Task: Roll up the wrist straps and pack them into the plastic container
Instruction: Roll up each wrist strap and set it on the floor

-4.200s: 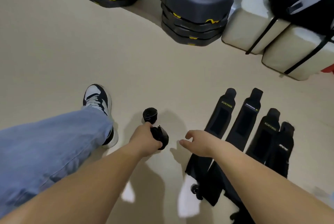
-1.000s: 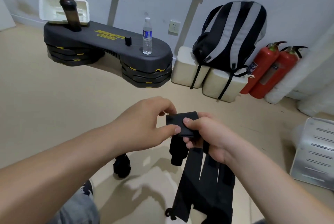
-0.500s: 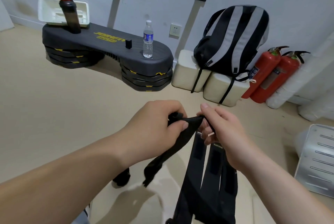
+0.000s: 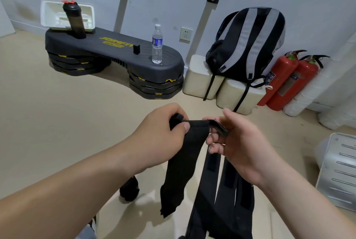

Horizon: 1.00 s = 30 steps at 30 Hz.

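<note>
The left hand (image 4: 159, 138) grips the top of the black wrist strap (image 4: 183, 161), thumb clamped on it, and the right hand (image 4: 237, 146) pinches its short end just beside. It dangles between both hands (flat straps (image 4: 227, 200) below the right wrist, a rolled strap (image 4: 129, 190) under the left forearm).

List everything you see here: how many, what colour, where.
held wrist strap: one, black, hanging between both hands
flat wrist straps: about three, black, floor below right hand
rolled strap: one, black, floor beneath left forearm
slatted plastic container: one, white, right edge
step platform: one, black, by wall
water bottle: one, clear, on platform
shaker bottle: one, dark, platform's left end
tray: one, white, behind shaker
backpack: one, black-grey, on cream blocks
fire extinguishers: two, red, right of backpack
left hand: grips strap's top
right hand: pinches strap's end
</note>
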### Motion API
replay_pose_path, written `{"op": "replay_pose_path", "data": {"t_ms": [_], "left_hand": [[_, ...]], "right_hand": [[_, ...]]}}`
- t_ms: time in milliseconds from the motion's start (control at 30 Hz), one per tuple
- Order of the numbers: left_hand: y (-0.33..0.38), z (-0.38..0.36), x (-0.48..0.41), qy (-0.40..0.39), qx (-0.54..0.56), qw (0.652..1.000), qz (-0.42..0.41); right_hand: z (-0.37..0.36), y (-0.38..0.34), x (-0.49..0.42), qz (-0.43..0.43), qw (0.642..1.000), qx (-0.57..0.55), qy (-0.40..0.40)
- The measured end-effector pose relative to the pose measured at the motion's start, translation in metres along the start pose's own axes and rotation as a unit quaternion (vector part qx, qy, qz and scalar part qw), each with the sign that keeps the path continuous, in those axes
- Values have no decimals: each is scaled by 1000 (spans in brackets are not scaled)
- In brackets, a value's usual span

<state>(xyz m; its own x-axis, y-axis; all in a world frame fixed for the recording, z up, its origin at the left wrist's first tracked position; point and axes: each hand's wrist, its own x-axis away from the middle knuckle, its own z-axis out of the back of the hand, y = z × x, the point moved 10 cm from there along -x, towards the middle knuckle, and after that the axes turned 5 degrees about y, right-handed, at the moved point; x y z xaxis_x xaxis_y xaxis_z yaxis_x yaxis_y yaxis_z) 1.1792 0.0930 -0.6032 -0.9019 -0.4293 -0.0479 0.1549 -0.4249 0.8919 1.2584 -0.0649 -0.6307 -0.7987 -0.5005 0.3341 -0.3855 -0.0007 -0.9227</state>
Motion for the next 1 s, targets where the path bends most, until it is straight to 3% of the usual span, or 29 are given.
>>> {"op": "replay_pose_path", "data": {"t_ms": [67, 200, 567, 767, 867, 1000], "left_hand": [[-1, 2, -2, 5, 7, 1000, 8], [-4, 2, -3, 7, 14, 1000, 17], [9, -5, 5, -38, 53, 998, -20], [15, -7, 9, -53, 48, 997, -34], [12, -2, 8, -26, 88, 996, -3], [-2, 2, 3, 3, 219, 971, 100]], "right_hand": [[-4, 0, 1, -24, 998, -51, -27], [-6, 0, 2, 13, 998, 17, -53], [-3, -1, -1, 47, 998, 38, -26], [-10, 4, 3, 40, 992, 102, -67], [-9, 6, 1, 42, 994, 84, -57], [-9, 4, -2, 55, 995, 68, -42]]}}
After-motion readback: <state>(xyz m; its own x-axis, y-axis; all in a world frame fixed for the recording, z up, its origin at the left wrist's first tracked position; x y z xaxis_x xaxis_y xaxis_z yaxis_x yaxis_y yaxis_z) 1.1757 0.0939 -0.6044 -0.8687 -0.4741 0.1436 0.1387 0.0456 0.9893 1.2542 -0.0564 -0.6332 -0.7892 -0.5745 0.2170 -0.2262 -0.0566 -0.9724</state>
